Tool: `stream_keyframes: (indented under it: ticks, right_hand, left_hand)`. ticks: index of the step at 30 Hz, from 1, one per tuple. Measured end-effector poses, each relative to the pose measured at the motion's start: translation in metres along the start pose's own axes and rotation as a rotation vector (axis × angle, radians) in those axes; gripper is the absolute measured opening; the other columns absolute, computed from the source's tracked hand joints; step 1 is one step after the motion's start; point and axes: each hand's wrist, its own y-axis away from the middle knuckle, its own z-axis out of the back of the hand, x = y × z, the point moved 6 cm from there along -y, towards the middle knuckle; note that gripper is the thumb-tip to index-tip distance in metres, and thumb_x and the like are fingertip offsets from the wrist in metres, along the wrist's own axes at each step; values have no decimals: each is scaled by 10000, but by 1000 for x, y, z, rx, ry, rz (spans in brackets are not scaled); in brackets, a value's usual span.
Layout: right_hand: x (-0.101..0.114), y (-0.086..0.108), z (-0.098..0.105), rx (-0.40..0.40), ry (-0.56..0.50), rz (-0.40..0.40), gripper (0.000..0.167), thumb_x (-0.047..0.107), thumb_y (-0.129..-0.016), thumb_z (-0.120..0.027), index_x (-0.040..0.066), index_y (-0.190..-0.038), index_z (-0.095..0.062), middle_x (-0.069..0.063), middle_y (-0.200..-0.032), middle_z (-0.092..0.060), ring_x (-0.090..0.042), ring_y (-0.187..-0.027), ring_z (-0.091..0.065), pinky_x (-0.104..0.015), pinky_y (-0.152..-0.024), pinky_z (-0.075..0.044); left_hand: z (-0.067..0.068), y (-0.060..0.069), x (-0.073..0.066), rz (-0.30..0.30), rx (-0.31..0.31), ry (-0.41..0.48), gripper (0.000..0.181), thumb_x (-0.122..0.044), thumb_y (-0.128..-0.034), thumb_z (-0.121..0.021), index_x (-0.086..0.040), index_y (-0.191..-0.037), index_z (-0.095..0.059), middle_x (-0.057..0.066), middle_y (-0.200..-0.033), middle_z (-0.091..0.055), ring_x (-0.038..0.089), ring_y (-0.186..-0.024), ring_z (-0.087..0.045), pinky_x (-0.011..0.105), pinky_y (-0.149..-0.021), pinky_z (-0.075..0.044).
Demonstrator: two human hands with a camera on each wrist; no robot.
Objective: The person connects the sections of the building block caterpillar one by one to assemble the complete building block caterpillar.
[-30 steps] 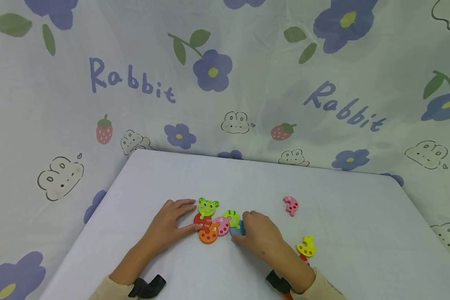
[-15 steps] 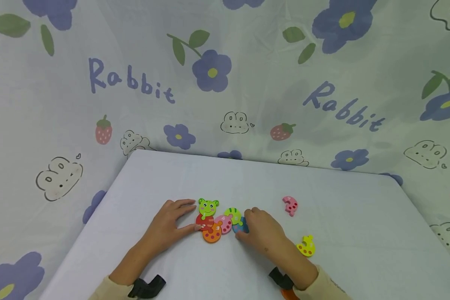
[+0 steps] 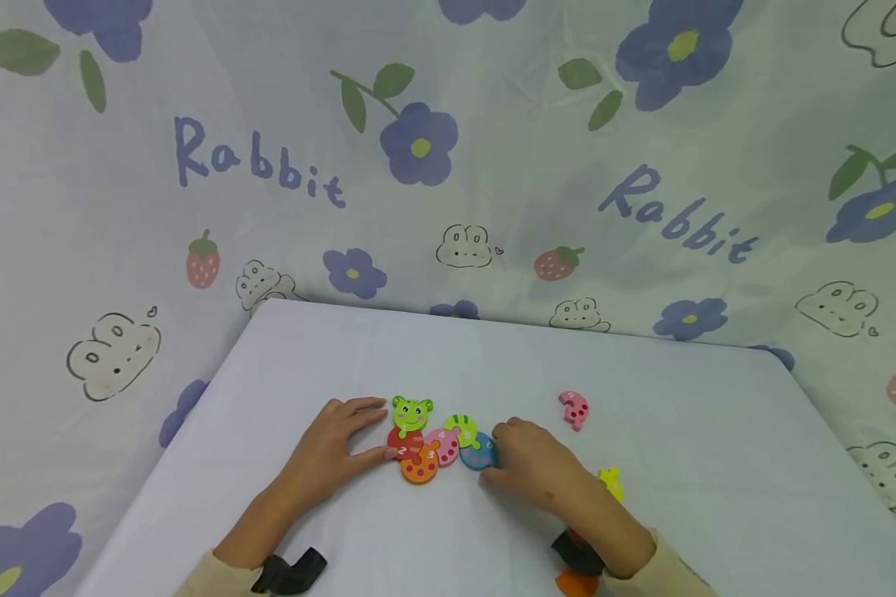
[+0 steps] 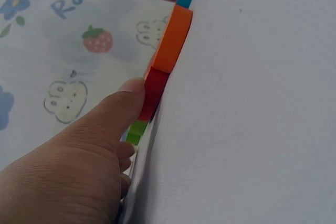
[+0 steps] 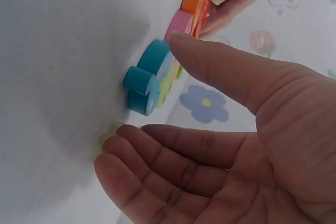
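Observation:
A caterpillar puzzle lies on the table as a joined chain: a green head (image 3: 412,414), a red piece numbered 2 (image 3: 403,442), an orange piece numbered 3 (image 3: 419,470), a pink piece numbered 4 (image 3: 444,449), a light green piece (image 3: 460,429) and a blue piece (image 3: 477,453). My left hand (image 3: 334,449) rests at the chain's left end, its thumb touching the red piece's edge and its fingers loosely extended. At the right end, my right hand (image 3: 532,464) is beside the blue piece; in the right wrist view its thumb and fingers (image 5: 152,171) are spread apart, pinching nothing.
Loose pieces lie to the right: a pink one (image 3: 574,410) farther back, a yellow one (image 3: 611,481) partly behind the right forearm, and an orange one (image 3: 577,584) near the front by the black wrist strap (image 3: 578,553). A patterned curtain (image 3: 493,166) hangs behind the table.
My right hand has shifted right, uncovering more of the blue piece. The chain moved slightly right, then back a little left in the view. My left hand has stayed nearly still.

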Motion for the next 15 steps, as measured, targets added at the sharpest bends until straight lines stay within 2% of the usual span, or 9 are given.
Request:
stream_keyframes:
  ticks: [5,15]
  right_hand:
    - [-4,8,8,4,-10,-20,573,363,-804,-918,28,-1227,-724,-70,-1082,-708,-226,-989,-663,-436,-900,-590]
    - [-21,36,26,-28,-47,-19,560,418,-837,-883,87,-1258,-719,-16,-1106,-698,-197,-1022,-653,-456,-887,-593]
  left_hand:
    - [0,-1,1,-10,-2,-5,658,-500,-823,-878,-159,-1361,-715,-72,-1454,-602,118,-1102,-501,380,-911,-520]
    - [-2,-1,2,1,3,-6,671,-503,-816,-882,-156,-1364,-713,-73,-1452,-602,111,-1091,-494,380,-908,-516]
